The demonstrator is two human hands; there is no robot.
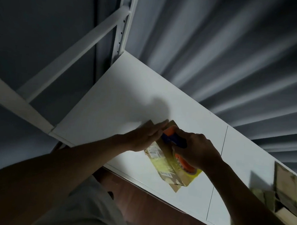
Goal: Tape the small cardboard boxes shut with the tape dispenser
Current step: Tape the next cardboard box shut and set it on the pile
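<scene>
A white bench (127, 99) ran across dim light, a thin seam crossing its top. Pale pleated curtains (223, 56) hung behind its far edge. White metal shelving (124, 18) rose at the far-left corner, and reddish-brown floor (160, 214) lay below.

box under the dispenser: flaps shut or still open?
Shut. The box lies flat on the white table, its top closed under yellowish tape, with the tape dispenser on it.
</scene>
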